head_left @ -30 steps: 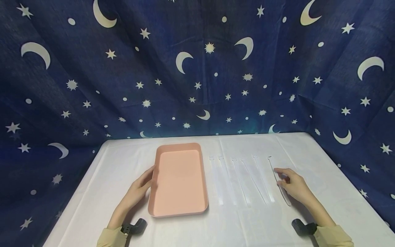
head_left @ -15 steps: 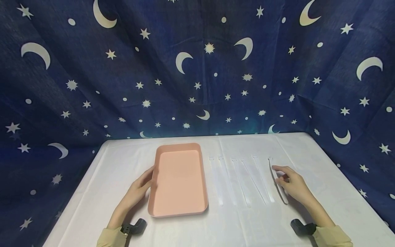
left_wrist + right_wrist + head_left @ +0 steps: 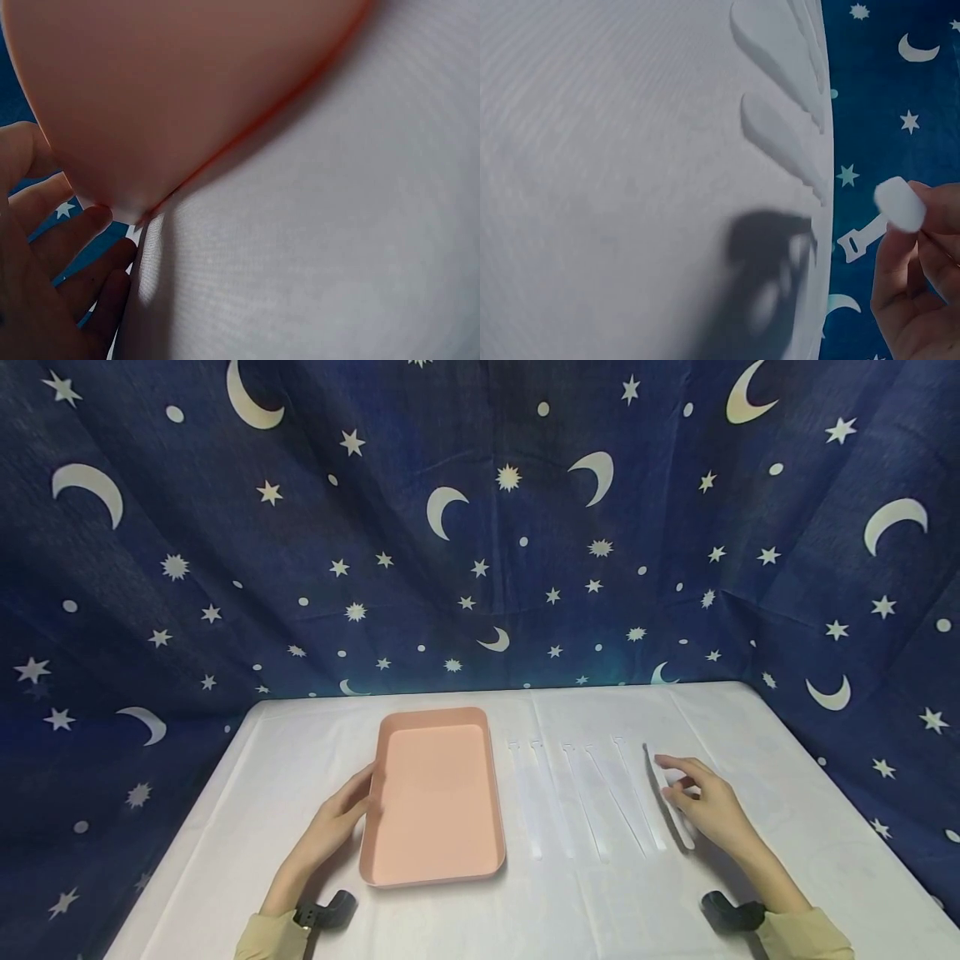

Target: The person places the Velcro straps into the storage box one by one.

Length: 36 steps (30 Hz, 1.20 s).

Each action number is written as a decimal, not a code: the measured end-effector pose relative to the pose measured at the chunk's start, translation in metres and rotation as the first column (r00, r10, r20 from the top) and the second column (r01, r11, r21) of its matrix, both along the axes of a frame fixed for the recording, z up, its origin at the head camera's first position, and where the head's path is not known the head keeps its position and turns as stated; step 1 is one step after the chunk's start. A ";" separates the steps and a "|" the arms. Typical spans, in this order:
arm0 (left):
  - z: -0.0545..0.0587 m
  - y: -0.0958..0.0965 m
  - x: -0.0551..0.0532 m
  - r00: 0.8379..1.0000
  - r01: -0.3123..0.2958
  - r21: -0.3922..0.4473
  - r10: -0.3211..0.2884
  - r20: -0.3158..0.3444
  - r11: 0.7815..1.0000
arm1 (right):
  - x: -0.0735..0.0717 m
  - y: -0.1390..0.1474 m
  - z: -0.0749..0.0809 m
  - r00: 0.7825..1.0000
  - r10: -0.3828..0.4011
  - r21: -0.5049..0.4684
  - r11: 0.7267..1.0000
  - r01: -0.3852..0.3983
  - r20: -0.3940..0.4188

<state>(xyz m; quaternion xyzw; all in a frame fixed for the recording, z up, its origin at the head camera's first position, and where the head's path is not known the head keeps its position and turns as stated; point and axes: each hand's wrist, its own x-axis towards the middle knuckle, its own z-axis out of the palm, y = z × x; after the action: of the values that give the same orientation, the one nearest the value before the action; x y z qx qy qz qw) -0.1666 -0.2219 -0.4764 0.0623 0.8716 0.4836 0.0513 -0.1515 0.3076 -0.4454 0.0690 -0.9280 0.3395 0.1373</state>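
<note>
A long, thin white plastic strip point(image 3: 681, 830) is pinched between the thumb and fingers of my right hand point(image 3: 708, 802), tilted on its edge. The right wrist view shows the strip's rounded end point(image 3: 900, 204) close up and its notched, slotted head point(image 3: 851, 246) farther off; my right hand point(image 3: 922, 277) covers part between. My left hand point(image 3: 341, 814) touches the left side of a shallow pink tray point(image 3: 491, 760). In the left wrist view, the fingers point(image 3: 71, 229) lie relaxed against the tray's outer wall point(image 3: 172, 97).
Several similar white strips point(image 3: 581, 802) lie side by side between tray and right hand, hard to see against the white tablecloth point(image 3: 585, 910). A dark blue curtain point(image 3: 480, 568) with moons and stars hangs behind the table.
My right hand has shifted slightly left and away from me, and the strip has moved left and tilted up with it. My left hand and the tray have not moved.
</note>
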 end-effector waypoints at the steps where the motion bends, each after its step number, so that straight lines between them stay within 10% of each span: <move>1: 0.000 0.000 0.000 1.000 0.000 -0.001 0.000 0.001 1.000 | 0.000 -0.001 0.001 1.000 0.005 -0.004 1.000 -0.005 -0.011; 36: -0.003 -0.002 -0.001 1.000 0.009 0.012 -0.009 0.005 1.000 | 0.003 -0.068 0.026 0.991 0.132 -0.199 0.971 -0.131 -0.011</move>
<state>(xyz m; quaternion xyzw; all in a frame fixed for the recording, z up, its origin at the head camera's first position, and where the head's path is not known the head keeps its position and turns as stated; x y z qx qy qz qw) -0.1677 -0.2240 -0.4791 0.0655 0.8682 0.4887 0.0554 -0.1487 0.2391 -0.4192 0.1158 -0.8828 0.4393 0.1198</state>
